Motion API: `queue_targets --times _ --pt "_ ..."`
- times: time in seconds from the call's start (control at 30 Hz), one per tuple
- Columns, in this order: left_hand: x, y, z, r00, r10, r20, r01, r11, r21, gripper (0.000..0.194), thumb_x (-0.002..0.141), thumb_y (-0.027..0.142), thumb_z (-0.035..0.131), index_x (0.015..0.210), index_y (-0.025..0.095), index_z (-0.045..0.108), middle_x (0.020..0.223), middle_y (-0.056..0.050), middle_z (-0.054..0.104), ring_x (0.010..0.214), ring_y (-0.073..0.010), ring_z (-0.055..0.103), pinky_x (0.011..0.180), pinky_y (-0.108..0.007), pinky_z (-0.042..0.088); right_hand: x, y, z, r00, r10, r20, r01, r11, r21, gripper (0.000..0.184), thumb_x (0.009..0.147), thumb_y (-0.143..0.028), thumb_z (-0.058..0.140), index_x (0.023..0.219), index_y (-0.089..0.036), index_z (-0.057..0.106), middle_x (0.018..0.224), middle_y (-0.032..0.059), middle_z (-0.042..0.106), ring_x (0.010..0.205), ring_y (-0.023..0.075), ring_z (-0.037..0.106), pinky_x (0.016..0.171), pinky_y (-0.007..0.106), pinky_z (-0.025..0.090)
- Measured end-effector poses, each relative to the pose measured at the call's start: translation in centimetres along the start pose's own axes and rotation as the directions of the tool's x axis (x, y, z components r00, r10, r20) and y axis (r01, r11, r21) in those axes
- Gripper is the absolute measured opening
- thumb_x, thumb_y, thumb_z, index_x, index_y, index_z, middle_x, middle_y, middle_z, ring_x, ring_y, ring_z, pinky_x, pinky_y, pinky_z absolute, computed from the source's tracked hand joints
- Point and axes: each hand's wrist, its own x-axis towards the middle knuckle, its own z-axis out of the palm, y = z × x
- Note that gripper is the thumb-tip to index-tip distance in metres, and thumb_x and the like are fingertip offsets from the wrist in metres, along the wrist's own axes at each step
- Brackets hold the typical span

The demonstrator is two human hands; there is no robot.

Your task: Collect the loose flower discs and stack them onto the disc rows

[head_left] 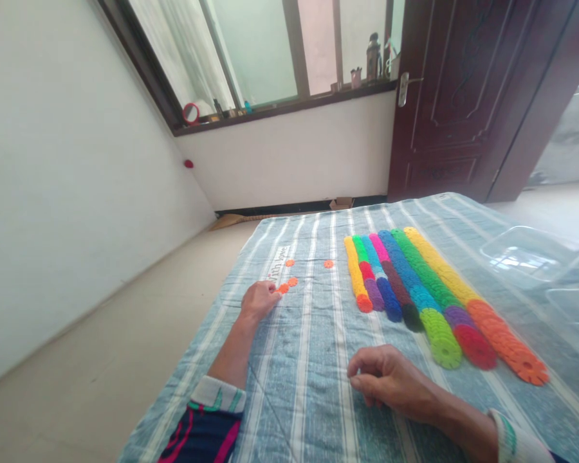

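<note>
My left hand (261,301) reaches to the left part of the cloth, its fingers closed at the edge of an orange notched snowflake disc (283,289). Another orange snowflake disc (293,281) lies right beside it. Two more lie apart on the cloth: an orange disc (290,263) near the printed lettering and an orange disc (329,263) farther right. My right hand (390,379) hovers over or rests on the cloth, fingers curled in and thumb near the index finger, with nothing visible between them. To its right lie overlapping rows of coloured snowflake discs (410,283).
A blue-and-white striped cloth (313,360) covers the table. Clear plastic containers (525,257) stand at the right edge. Behind are a windowsill (289,106) with small items and a dark red door (463,96). A white wall (67,161) is at left.
</note>
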Motion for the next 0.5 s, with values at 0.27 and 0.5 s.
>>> queue_targets --times 0.27,0.5 --pt "0.0 -0.5 0.0 1.000 -0.024 0.001 0.024 1.000 -0.016 0.008 0.066 0.027 0.063 0.066 0.020 0.066 0.063 0.002 0.065 0.066 -0.0154 0.059 0.055 -0.023 0.033 -0.1 -0.3 0.0 1.000 -0.004 -0.003 0.004 1.000 0.015 0.012 0.073 -0.023 0.056 0.078 -0.017 0.064 0.050 -0.0053 0.054 0.044 0.0074 0.045 0.043 0.017 0.031" --pt "-0.4 -0.1 -1.5 0.997 0.027 0.069 -0.022 0.997 -0.069 0.008 0.062 0.022 0.061 0.058 0.019 0.067 0.050 0.003 0.057 0.056 -0.0146 0.054 0.053 -0.024 0.034 0.0 -0.3 -0.1 1.000 -0.010 -0.004 0.010 1.000 0.019 0.009 0.073 -0.020 0.055 0.075 -0.017 0.063 0.049 -0.0059 0.053 0.042 0.0071 0.044 0.042 0.017 0.031"
